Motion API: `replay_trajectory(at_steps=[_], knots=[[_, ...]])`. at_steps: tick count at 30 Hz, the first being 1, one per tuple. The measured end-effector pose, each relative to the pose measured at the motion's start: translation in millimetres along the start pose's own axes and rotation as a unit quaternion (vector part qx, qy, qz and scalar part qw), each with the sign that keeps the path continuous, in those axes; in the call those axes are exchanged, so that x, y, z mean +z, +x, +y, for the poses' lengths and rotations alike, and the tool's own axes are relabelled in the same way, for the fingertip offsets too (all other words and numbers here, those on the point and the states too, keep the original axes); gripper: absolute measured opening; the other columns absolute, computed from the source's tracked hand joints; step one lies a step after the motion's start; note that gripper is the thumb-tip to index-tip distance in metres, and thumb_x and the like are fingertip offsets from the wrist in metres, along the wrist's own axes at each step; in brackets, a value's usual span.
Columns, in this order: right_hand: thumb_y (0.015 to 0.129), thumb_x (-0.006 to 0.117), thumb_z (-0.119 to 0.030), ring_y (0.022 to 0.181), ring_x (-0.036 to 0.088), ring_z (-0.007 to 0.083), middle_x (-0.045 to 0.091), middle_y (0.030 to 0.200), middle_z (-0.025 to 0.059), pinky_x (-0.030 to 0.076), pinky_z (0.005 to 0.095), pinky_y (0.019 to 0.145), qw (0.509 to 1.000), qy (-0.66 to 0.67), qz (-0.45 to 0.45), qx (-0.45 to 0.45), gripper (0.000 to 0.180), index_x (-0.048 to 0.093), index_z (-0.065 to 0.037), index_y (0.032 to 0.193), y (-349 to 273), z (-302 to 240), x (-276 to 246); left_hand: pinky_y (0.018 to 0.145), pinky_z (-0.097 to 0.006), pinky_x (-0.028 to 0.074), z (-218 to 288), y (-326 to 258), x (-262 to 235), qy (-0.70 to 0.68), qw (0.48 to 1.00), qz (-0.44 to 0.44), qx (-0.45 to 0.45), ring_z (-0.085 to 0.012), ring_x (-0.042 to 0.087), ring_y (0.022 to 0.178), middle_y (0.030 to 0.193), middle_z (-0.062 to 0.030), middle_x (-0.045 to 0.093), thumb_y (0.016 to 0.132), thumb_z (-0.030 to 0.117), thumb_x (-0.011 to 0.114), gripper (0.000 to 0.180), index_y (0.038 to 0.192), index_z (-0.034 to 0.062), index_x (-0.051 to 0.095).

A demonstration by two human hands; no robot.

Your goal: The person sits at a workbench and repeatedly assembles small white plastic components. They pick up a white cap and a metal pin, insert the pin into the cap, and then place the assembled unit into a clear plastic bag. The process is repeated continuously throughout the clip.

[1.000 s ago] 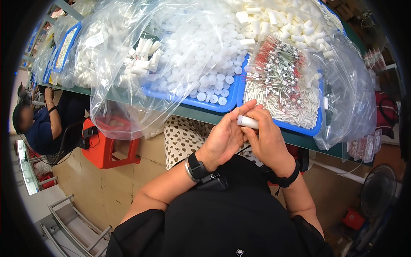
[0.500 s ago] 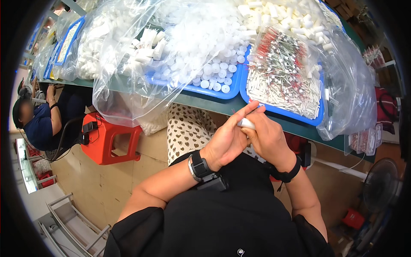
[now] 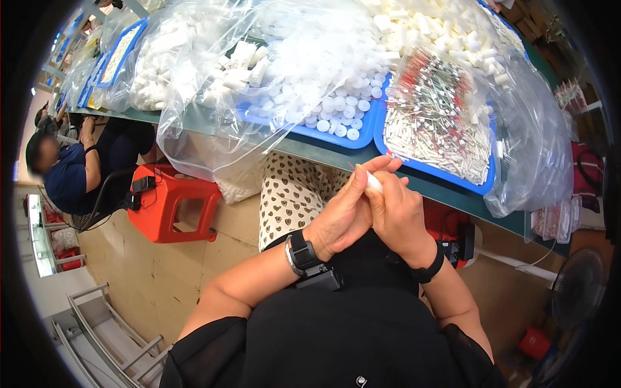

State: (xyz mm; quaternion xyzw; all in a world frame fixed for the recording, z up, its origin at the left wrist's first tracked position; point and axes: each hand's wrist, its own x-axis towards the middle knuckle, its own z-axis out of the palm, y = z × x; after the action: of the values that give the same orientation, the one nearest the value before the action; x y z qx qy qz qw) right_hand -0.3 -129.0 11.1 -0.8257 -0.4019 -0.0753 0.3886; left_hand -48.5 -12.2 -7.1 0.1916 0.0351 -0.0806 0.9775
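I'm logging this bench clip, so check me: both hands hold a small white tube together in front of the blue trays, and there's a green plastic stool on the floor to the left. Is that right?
Not quite. The head view shows the stool is red, not green. The rest holds: the left hand and right hand hold a small white tube together in front of the blue trays.

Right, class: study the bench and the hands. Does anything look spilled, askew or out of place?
One thing: a clear plastic bag of white parts sags over the bench edge above the red stool. Otherwise nothing looks spilled; both hands hold a small white tube.
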Motion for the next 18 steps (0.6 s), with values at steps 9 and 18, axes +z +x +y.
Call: replay_trajectory(at_steps=[9,18], knots=[[0.100,0.053,-0.019,0.063,0.062,0.0345,0.063,0.078,0.0176,0.046,0.0405,0.053,0.993,0.105,-0.020,0.041,0.021,0.054,0.002,0.105,-5.9,-0.2,4.9,0.112,-0.041,0.037,-8.4,-7.2,1.3,0.173,0.982,0.033,0.072,-0.0281,0.043,0.133,0.151,-0.0127,0.036,0.102,0.056,0.022,0.068,0.150,0.0083,0.027],[0.107,0.033,-0.040,0.042,0.033,0.0039,0.049,0.067,0.0010,0.029,0.0172,0.041,0.607,0.671,-0.178,0.388,0.046,0.056,0.000,0.105,-5.5,10.3,-22.0,0.106,-0.042,0.044,6.7,-7.0,12.8,0.197,0.979,0.042,0.035,-0.0298,0.048,0.129,0.148,-0.0144,0.041,0.104,0.051,0.023,0.064,0.150,0.0073,0.031]])
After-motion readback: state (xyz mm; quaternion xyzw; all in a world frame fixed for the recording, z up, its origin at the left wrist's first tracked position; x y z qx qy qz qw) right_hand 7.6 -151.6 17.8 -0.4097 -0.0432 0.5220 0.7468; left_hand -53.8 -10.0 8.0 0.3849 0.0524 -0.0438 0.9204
